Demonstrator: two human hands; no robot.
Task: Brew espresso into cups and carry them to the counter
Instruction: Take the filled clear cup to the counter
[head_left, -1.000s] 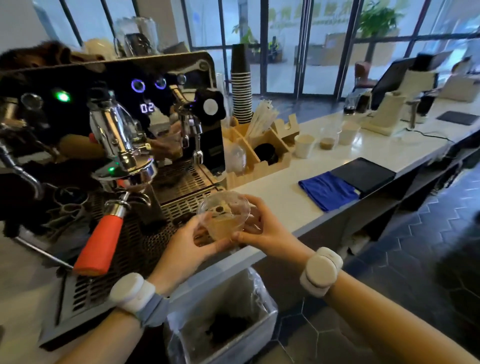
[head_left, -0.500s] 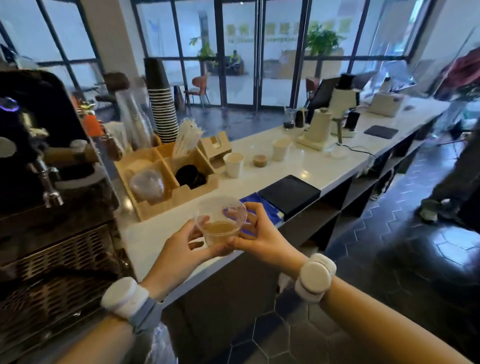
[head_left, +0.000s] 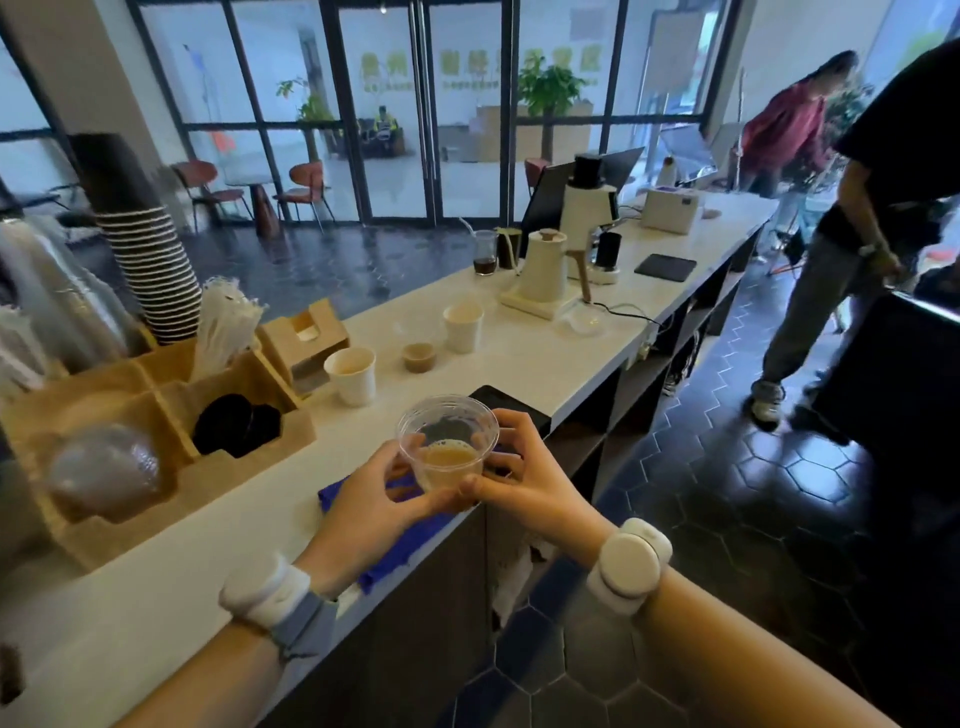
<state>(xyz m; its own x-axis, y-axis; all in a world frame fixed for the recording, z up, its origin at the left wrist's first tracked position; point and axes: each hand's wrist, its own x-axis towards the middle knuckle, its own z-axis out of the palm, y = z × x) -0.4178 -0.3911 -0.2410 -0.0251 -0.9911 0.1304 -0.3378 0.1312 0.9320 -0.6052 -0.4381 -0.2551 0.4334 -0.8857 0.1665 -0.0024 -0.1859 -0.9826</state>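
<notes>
I hold a clear plastic cup (head_left: 448, 441) with a shallow layer of light brown espresso between both hands, above the near edge of the white counter (head_left: 524, 364). My left hand (head_left: 376, 499) grips its left side and my right hand (head_left: 524, 478) its right side. Under the cup lie a blue cloth (head_left: 384, 519) and a black pad (head_left: 501, 402). Further along the counter stand two white paper cups (head_left: 353, 374) (head_left: 463, 326) and a small clear cup of brown liquid (head_left: 418, 356). The espresso machine is out of view.
A wooden organiser (head_left: 171, 441) with lids, straws and stacked cups stands on the left. A white kettle (head_left: 545, 270), grinder (head_left: 589, 208) and glass of dark coffee (head_left: 485, 254) sit further down. Two people (head_left: 841, 249) stand on the dark tiled floor at right.
My view has swung right, away from the espresso machine and along the counter. The cup, held in both hands, has travelled with me over the blue cloth.
</notes>
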